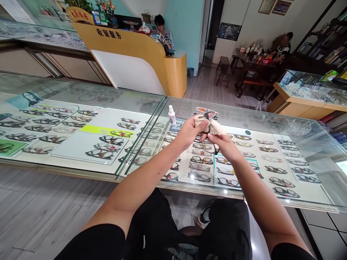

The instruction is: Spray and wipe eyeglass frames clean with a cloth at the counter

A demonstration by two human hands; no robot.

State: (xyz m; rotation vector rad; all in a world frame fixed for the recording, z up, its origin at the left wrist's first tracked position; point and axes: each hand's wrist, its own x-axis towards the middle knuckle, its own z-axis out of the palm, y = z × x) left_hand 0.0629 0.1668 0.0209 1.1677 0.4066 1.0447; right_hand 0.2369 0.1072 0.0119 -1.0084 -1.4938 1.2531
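Observation:
Above the glass counter, my left hand (189,132) is closed on a cream cleaning cloth (217,127), its thumb pressing toward the middle. A pair of dark-framed eyeglasses (216,149) is partly wrapped in this cloth; one temple hangs below my fingers. My right hand (225,145) pinches the eyeglasses from the other side, fingers close to the cloth. Most of the lenses are hidden by cloth and fingers. Left of my hands, a white spray bottle (171,116) stands upright on the glass. Just behind them lies a patterned packet (205,110) with orange on it.
Rows of eyeglasses (201,160) lie inside the glass display counter (141,177), which runs left and right before me. A wooden cashier desk (173,72) stands beyond, with a seated person (163,34) behind it. Another person (283,47) sits at a dark table farther right.

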